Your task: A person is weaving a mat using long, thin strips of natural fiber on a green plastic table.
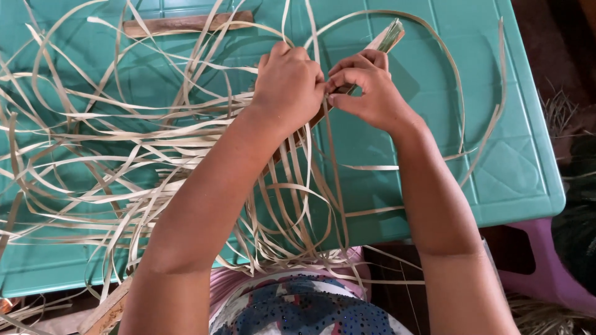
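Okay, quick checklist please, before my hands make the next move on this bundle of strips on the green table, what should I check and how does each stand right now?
1. Left hand closed over the bundle of strips: ok.
2. Right hand fingertips pinching at the bundle beside the left hand: ok.
3. Bundle resting on the green table, far end fanned out: ok.
4. Loose strips kept in order: not ok, they lie tangled across the table and hang over the near edge.
5. Wooden stick at the far edge, apart from both hands: ok.
6. Which single strip the fingers hold: cannot tell, hidden by the hands.
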